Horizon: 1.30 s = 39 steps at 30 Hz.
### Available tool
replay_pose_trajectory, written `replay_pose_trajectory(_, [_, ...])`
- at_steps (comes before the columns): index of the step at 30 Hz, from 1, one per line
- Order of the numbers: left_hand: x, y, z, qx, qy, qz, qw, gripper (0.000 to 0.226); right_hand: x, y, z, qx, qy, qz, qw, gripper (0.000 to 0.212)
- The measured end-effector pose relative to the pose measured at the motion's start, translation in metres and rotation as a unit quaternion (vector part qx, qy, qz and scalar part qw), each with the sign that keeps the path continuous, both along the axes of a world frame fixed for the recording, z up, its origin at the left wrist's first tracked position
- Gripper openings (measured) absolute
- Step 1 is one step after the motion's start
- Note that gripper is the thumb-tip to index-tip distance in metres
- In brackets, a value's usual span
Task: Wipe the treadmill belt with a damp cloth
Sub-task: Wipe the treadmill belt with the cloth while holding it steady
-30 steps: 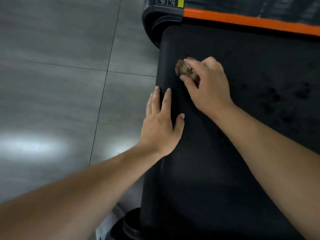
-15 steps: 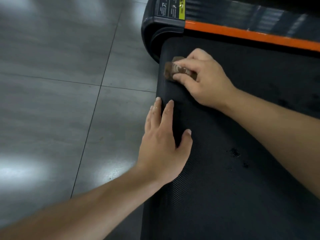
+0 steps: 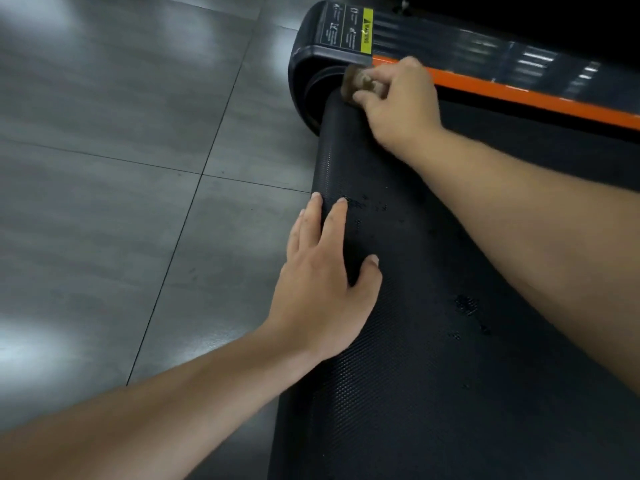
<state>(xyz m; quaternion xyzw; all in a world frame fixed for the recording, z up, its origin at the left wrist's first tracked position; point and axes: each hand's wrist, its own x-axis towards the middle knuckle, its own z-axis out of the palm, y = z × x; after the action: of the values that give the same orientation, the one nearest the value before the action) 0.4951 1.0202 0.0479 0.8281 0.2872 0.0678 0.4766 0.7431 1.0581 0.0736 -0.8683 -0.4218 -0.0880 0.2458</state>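
The right hand (image 3: 401, 102) grips a wadded brown cloth (image 3: 356, 83), perhaps damp, at the treadmill belt (image 3: 415, 375) far corner. The left hand (image 3: 322, 285) lies flat and open on the belt edge. Next, wipe back along this edge.

The belt (image 3: 398, 393) under my palm looks matt, dimpled rubber; my cloth (image 3: 358, 83) is nubbly brown; the floor tiles (image 3: 121, 168) are glossy grey.

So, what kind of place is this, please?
Probably a gym or a home exercise room, though I cannot tell which. A black textured treadmill belt with an orange side rail and a yellow warning label stands on glossy grey floor tiles.
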Motion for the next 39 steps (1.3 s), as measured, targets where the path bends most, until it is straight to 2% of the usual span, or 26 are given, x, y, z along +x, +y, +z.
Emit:
replay_pose_trajectory(3, [0.001,0.0,-0.001,0.008,-0.001,0.002,1.0,0.075,-0.025,-0.014,-0.006,-0.042,0.034,0.156,0.986,0.026])
replay_pose_trajectory(4, [0.001,0.0,-0.001,0.013,-0.002,0.004,1.0,0.075,-0.025,-0.015,-0.001,-0.057,0.043,0.177,0.982,0.026])
replay_pose_trajectory(6, [0.002,-0.001,-0.001,0.017,-0.003,0.004,1.0,0.075,-0.007,-0.007,0.006,-0.062,0.031,0.125,0.99,0.024])
replay_pose_trajectory(9, [0.0,0.0,-0.002,0.02,-0.008,0.008,1.0,0.075,-0.003,0.004,-0.002,0.015,0.033,0.007,0.999,0.023])
replay_pose_trajectory(10, [0.0,0.0,-0.002,0.021,-0.009,0.008,1.0,0.076,-0.013,0.0,-0.007,0.024,0.027,0.015,0.999,0.023])
replay_pose_trajectory(13, [0.001,-0.001,-0.004,0.021,-0.007,0.013,1.0,0.08,-0.05,-0.038,-0.011,-0.022,0.059,0.162,0.985,0.022])
replay_pose_trajectory(14, [0.001,-0.001,-0.004,0.023,-0.008,0.018,1.0,0.08,-0.047,-0.048,-0.006,-0.03,0.057,0.178,0.982,0.022])
replay_pose_trajectory(15, [0.001,0.0,-0.005,0.024,-0.008,0.022,0.999,0.08,-0.036,-0.052,-0.002,-0.028,0.051,0.154,0.986,0.022])
replay_pose_trajectory(18, [0.001,-0.001,-0.003,0.018,-0.012,0.027,0.999,0.079,-0.007,-0.053,0.003,0.033,0.09,-0.015,0.995,0.024])
replay_pose_trajectory(20, [-0.002,-0.002,-0.002,0.007,-0.01,0.027,1.0,0.077,-0.026,-0.061,-0.004,0.025,0.087,0.018,0.996,0.025])
replay_pose_trajectory(23, [-0.012,-0.007,-0.004,-0.018,0.007,0.01,1.0,0.078,-0.065,-0.09,-0.009,-0.006,0.093,0.163,0.982,0.018])
replay_pose_trajectory(24, [-0.017,-0.009,-0.005,-0.03,0.009,0.007,0.999,0.078,-0.061,-0.095,-0.006,-0.012,0.089,0.157,0.984,0.016])
replay_pose_trajectory(27, [-0.025,-0.011,-0.006,-0.066,0.005,0.013,0.998,0.078,-0.036,-0.092,-0.001,0.01,0.075,0.005,0.997,0.015])
replay_pose_trajectory(28, [-0.027,-0.01,-0.007,-0.073,0.004,0.015,0.997,0.078,-0.04,-0.091,-0.003,0.023,0.072,-0.013,0.997,0.017])
replay_pose_trajectory(29, [-0.028,-0.01,-0.008,-0.077,0.002,0.013,0.997,0.079,-0.053,-0.094,-0.006,0.026,0.065,0.004,0.998,0.021])
replay_pose_trajectory(32, [-0.032,-0.013,-0.013,-0.083,-0.007,0.018,0.996,0.08,-0.107,-0.12,-0.01,-0.002,0.101,0.171,0.98,0.029])
replay_pose_trajectory(34, [-0.033,-0.015,-0.013,-0.094,-0.019,0.037,0.995,0.078,-0.098,-0.124,-0.005,-0.027,0.1,0.215,0.971,0.029])
replay_pose_trajectory(36, [-0.033,-0.014,-0.013,-0.131,-0.043,0.055,0.989,0.067,-0.065,-0.1,0.0,-0.014,0.052,0.123,0.991,0.026])
replay_pose_trajectory(38, [-0.033,-0.014,-0.013,-0.164,-0.058,0.069,0.982,0.057,-0.045,-0.08,-0.002,0.006,0.052,0.024,0.998,0.026])
replay_pose_trajectory(39, [-0.033,-0.013,-0.014,-0.166,-0.063,0.071,0.982,0.057,-0.05,-0.077,-0.007,0.009,0.042,0.02,0.999,0.025])
